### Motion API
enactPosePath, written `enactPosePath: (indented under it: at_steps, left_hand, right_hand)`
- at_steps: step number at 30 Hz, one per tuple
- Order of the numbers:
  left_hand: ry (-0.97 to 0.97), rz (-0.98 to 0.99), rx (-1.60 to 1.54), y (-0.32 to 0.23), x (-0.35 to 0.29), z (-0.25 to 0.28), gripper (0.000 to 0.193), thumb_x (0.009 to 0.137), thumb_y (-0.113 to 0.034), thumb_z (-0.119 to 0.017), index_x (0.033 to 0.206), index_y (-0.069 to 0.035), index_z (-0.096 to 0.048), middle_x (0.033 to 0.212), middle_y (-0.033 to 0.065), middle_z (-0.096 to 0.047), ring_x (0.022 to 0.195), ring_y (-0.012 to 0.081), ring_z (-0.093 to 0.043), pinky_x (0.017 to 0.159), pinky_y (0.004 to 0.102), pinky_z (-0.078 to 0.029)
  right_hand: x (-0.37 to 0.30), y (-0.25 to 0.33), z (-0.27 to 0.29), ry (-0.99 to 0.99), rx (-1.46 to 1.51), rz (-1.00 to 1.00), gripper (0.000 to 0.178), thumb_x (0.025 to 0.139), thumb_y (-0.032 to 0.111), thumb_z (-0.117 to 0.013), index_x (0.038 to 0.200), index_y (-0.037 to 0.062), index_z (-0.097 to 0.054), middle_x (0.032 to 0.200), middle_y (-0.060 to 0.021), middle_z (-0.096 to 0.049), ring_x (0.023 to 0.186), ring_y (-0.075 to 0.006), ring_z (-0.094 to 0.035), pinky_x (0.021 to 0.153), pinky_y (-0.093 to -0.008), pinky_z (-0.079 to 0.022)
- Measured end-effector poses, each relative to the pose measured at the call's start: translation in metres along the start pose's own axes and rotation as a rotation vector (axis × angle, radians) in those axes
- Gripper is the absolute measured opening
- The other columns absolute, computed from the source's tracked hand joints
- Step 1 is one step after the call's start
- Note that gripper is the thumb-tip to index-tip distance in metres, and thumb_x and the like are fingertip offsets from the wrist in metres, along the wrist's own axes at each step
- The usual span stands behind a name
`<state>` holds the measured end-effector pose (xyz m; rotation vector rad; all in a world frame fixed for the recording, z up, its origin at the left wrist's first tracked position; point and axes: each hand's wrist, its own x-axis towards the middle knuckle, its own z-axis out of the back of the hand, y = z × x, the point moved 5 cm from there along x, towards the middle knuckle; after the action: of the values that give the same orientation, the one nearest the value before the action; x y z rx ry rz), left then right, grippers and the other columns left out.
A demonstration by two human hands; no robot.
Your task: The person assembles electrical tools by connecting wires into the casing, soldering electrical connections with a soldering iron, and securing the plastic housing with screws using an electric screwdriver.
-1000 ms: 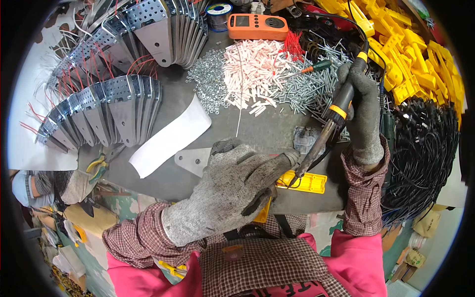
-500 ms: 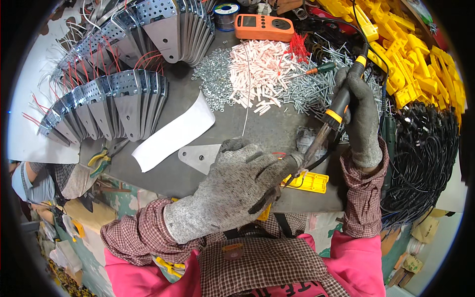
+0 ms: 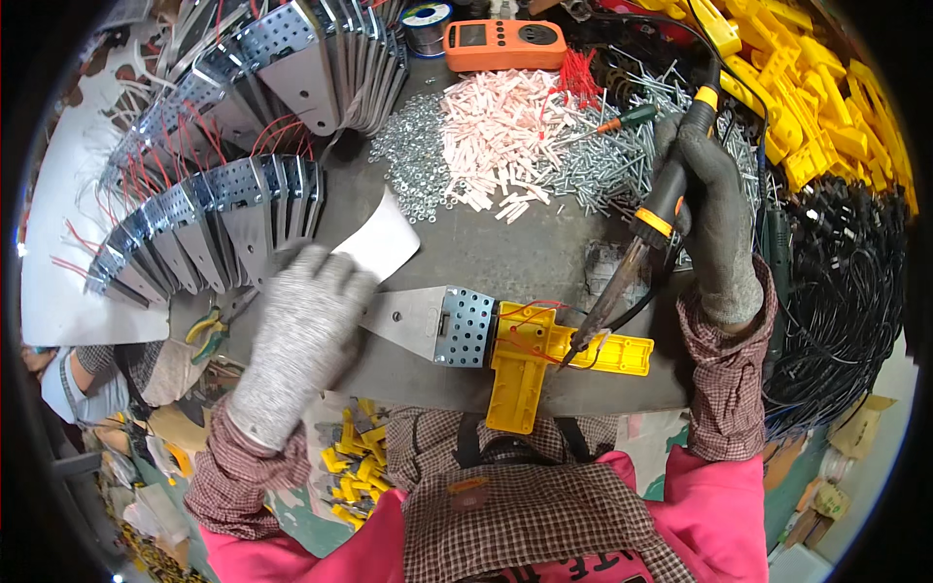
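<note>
My gloved right hand (image 3: 717, 214) is closed around a soldering iron (image 3: 663, 206) with a black and orange handle. Its tip points down to thin wires at the yellow plastic housing (image 3: 518, 389), which lies open with red wires inside. Joined to that housing is a perforated metal sleeve (image 3: 465, 328) with a flat grey metal plate (image 3: 408, 318) at its left. Over the lower end of a white paper strip (image 3: 384, 241) is my gloved left hand (image 3: 313, 316), close to the plate's tip. Its fingertips are hidden, so its grip cannot be made out.
Finished-looking metal plates with red wires (image 3: 219, 219) stand in rows at left, near pliers (image 3: 206, 325). Behind lie nuts (image 3: 413, 160), pale sleeves (image 3: 501, 131), screws (image 3: 607, 170), a screwdriver (image 3: 637, 116), an orange meter (image 3: 505, 46) and a solder spool (image 3: 426, 29). Yellow housings (image 3: 807, 97) and black cables (image 3: 831, 301) crowd the right.
My left hand has moved left, off the yellow housing, uncovering the metal sleeve and wires. The solder wire that stood up beside it no longer shows. My right hand keeps the soldering iron in nearly the same place.
</note>
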<state>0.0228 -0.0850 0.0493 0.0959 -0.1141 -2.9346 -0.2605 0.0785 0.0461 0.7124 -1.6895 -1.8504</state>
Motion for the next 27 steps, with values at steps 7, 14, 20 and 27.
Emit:
enactPosePath:
  at_steps: [7,14,20,27]
  left_hand:
    - [-0.265,-0.104,-0.592,-0.05,0.04,0.031,0.039,0.068,-0.013,-0.073,0.105,-0.01,-0.065,0.106,0.01,-0.06,0.11,0.0299,-0.054,0.095,0.0431,-0.042]
    - [-0.121,-0.436,-0.386,-0.091,0.07,0.014,0.038,0.076,-0.022,-0.071,0.112,-0.01,-0.063,0.101,0.0086,-0.062,0.098,0.028,-0.06,0.089,0.0417,-0.048]
    - [-0.133,-0.419,-0.416,-0.084,0.06,0.011,0.028,0.079,-0.018,-0.07,0.105,-0.009,-0.063,0.099,0.0076,-0.062,0.099,0.0274,-0.06,0.088,0.0405,-0.048]
    - [0.237,-0.339,-1.118,-0.081,0.089,0.021,0.044,0.084,-0.027,-0.074,0.115,-0.002,-0.056,0.101,0.0157,-0.064,0.092,0.0342,-0.064,0.083,0.0431,-0.052]
  right_hand:
    - [0.013,0.014,0.049,-0.333,0.358,0.275,0.031,0.097,0.037,-0.053,0.101,0.0066,-0.058,0.075,0.0022,-0.053,0.061,-0.0055,-0.051,0.052,-0.0199,-0.041]
    - [0.002,0.037,0.055,-0.444,-0.232,0.594,0.028,0.099,0.021,-0.053,0.115,0.0003,-0.064,0.09,-0.0051,-0.067,0.076,-0.0107,-0.061,0.073,-0.0231,-0.049]
    - [0.042,0.025,0.011,-0.175,-0.362,0.65,0.037,0.083,0.001,-0.071,0.119,0.0057,-0.064,0.112,-0.0109,-0.07,0.103,-0.0182,-0.067,0.09,-0.0288,-0.051]
    - [0.146,0.02,-0.02,-0.071,-1.254,0.478,0.055,0.079,0.007,-0.068,0.133,0.0147,-0.057,0.106,-0.013,-0.067,0.106,-0.0359,-0.061,0.093,-0.0437,-0.05]
